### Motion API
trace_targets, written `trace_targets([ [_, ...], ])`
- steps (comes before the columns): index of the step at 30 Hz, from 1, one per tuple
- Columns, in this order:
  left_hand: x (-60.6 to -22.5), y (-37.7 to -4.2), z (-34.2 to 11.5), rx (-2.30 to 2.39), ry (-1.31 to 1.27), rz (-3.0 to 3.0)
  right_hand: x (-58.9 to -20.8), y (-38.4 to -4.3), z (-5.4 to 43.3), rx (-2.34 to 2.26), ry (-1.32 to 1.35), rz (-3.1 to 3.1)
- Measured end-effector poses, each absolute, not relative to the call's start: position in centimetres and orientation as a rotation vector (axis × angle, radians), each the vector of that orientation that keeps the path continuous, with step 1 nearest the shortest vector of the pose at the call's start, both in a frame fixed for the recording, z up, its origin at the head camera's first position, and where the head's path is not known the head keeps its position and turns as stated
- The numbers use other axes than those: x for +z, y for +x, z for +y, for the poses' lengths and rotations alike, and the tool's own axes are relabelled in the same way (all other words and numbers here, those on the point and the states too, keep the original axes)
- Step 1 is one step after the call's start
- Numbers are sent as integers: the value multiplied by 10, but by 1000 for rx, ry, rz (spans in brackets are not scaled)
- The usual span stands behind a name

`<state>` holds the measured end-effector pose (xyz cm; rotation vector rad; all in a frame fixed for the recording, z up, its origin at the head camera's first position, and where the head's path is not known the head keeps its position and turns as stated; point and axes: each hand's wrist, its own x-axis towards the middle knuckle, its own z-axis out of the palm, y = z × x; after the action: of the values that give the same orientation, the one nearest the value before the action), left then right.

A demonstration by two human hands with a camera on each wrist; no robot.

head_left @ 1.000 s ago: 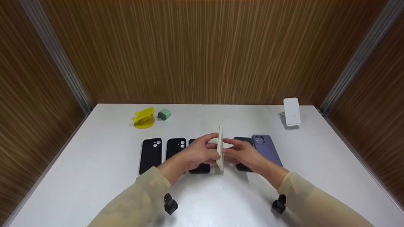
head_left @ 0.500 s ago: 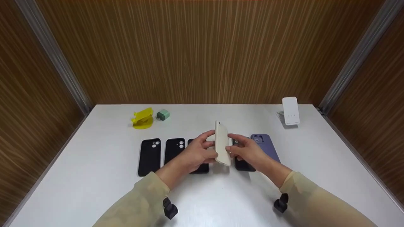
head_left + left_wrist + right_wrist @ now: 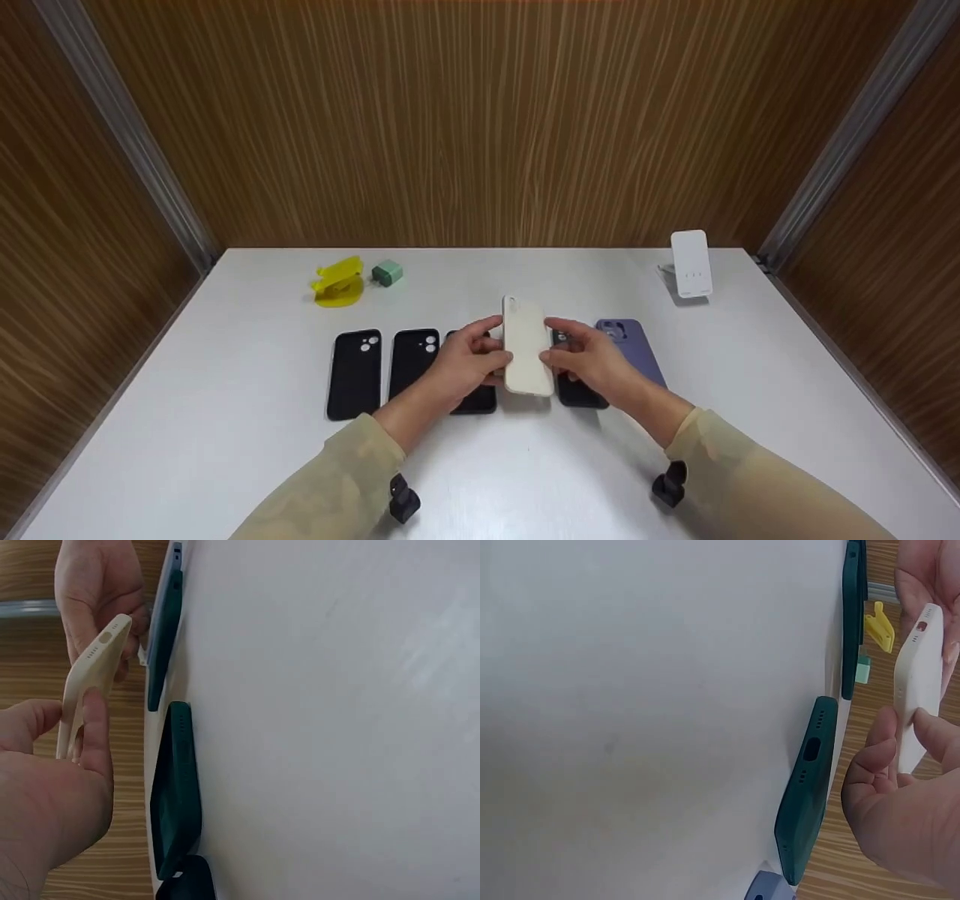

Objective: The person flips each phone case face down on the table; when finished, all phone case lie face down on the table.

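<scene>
Currently, the cream case (image 3: 528, 352) is at the centre of the head frame, raised off the table (image 3: 187, 450), its broad face toward the head camera and its camera cutout at upper left.

Left hand (image 3: 459, 366): fingers clamped on the case's left edge, thumb on the facing side. Right hand (image 3: 600, 366): same grip on the right edge, thumb likewise in front. Some fingertips pass behind the case, so their exact contact is uncertain. Both wrist views show a port opening and small holes in one short end of the case.

On the table, left of centre: first dark case (image 3: 354, 375), second dark case (image 3: 411, 360) beside it, then third dark case (image 3: 475, 402), partly covered by the left hand. Right of centre: fourth dark case (image 3: 581, 394), partly behind the right hand, with the purple case (image 3: 639, 349) just beside it. The dark cases read teal in the wrist views.

Upper left: yellow stand (image 3: 339, 289), green block (image 3: 388, 273) near it. Upper right: white stand (image 3: 691, 264), tilted back.
</scene>
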<state>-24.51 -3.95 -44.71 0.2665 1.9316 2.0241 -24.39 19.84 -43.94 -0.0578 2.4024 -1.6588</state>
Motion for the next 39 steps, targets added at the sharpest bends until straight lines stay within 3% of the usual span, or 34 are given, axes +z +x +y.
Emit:
trace_targets([
  [39,-473,-257,-36,1816,253,2285,-456,-253,207,-1432,-281,2612],
])
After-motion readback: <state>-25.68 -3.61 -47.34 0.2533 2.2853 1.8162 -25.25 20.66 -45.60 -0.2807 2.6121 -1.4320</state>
